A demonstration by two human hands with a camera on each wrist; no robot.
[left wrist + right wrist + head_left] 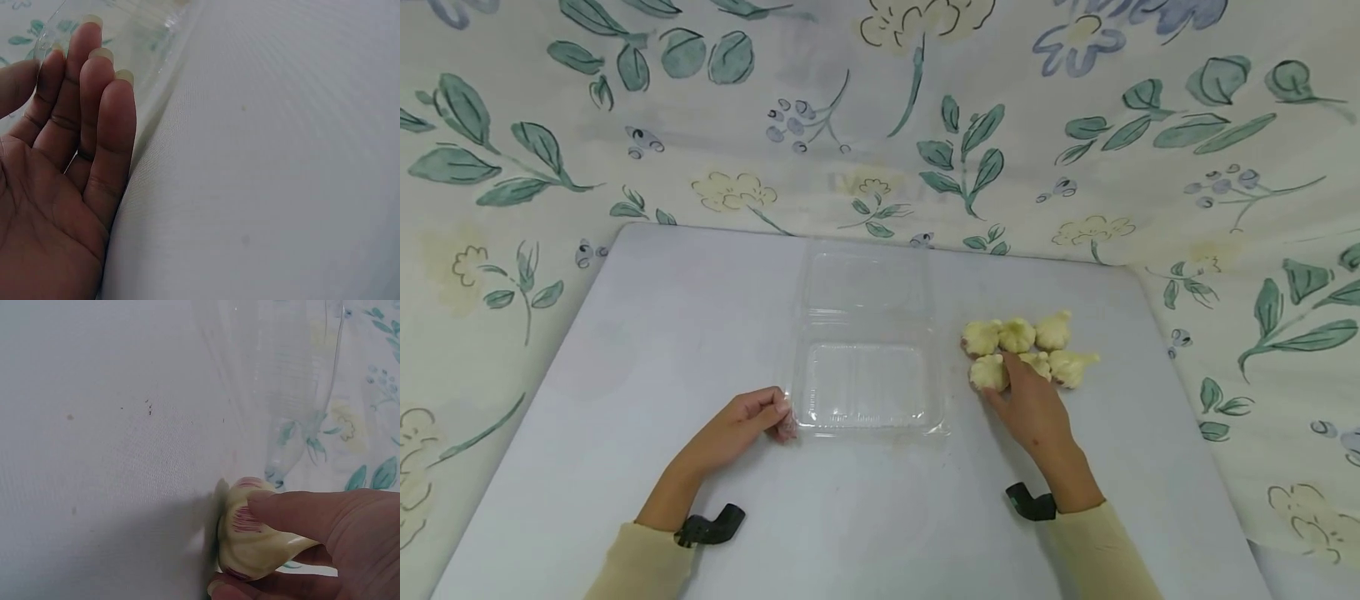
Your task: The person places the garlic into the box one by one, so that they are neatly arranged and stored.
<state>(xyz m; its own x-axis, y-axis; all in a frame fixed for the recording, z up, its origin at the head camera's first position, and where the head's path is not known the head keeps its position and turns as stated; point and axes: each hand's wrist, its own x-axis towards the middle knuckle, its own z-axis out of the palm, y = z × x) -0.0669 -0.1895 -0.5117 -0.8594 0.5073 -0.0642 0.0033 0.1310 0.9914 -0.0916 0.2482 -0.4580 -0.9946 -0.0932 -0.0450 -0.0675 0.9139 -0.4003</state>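
A clear plastic container (868, 383) lies unfolded on the table, its lid half behind the base. At its front left corner, my left hand (752, 425) pinches the edge between thumb and fingers; the left wrist view shows the plastic (147, 47) beside the fingertips of that hand (75, 144). Right of the container, several garlic bulbs (1017, 335) sit in two rows. My right hand (1037, 417) grips the front left bulb (987, 372). Up close, thumb and fingers of this hand (312, 544) are around the cream bulb with pink streaks (247, 531), which touches the table.
The white table (865, 517) has its far edge against a floral cloth (850, 108) that also hangs at both sides. Black wrist mounts (711, 527) are on both forearms.
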